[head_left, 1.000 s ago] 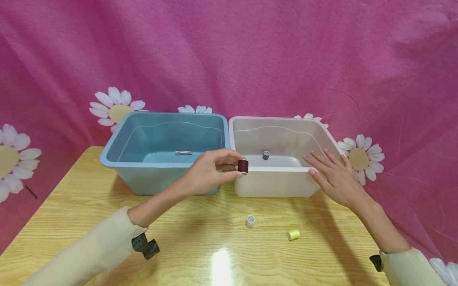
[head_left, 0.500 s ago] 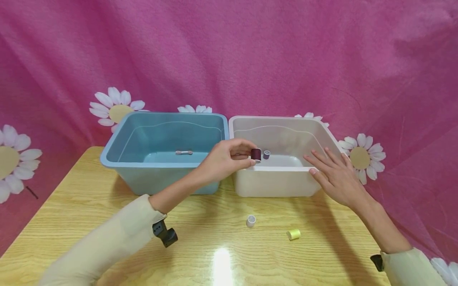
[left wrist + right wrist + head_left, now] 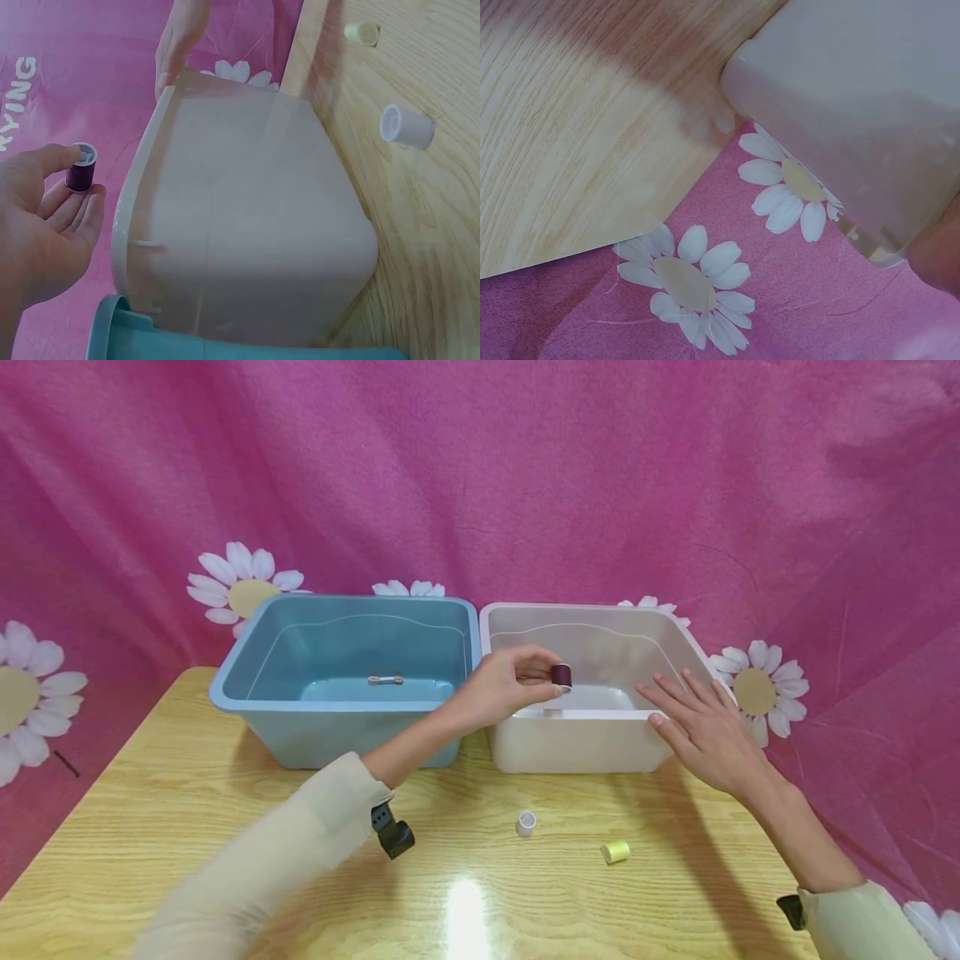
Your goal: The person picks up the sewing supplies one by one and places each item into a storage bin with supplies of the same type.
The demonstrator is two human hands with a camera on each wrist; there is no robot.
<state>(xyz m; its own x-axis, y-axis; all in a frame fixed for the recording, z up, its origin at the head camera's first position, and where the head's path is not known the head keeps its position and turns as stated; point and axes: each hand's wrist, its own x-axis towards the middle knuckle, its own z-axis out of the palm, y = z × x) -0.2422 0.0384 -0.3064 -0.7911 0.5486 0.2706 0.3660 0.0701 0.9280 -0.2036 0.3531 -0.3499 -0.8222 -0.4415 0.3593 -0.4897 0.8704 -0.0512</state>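
Between thumb and fingertips my left hand (image 3: 504,687) pinches a dark maroon thread spool (image 3: 561,676), held over the inside of the whitish bin (image 3: 577,745). The left wrist view shows the same spool (image 3: 80,169) with its pale end facing up, above the level of the bin's rim. My right hand (image 3: 701,731) rests at the bin's front right corner, fingers straight and spread over the rim. The other purple spool lying in that bin is hidden behind my left hand and the held spool. On the table stand a white spool (image 3: 526,823) and a yellow spool (image 3: 615,852) lying on its side.
A blue bin (image 3: 345,735) stands against the whitish bin's left side, with a small pinkish bundle (image 3: 386,680) on its floor. Behind both hangs a pink cloth (image 3: 480,477) with daisies. The wooden table (image 3: 420,860) ends at the left and right.
My left hand has carried the maroon spool rightward and farther away, from the whitish bin's front left rim to over its inside. My right hand has stayed put.
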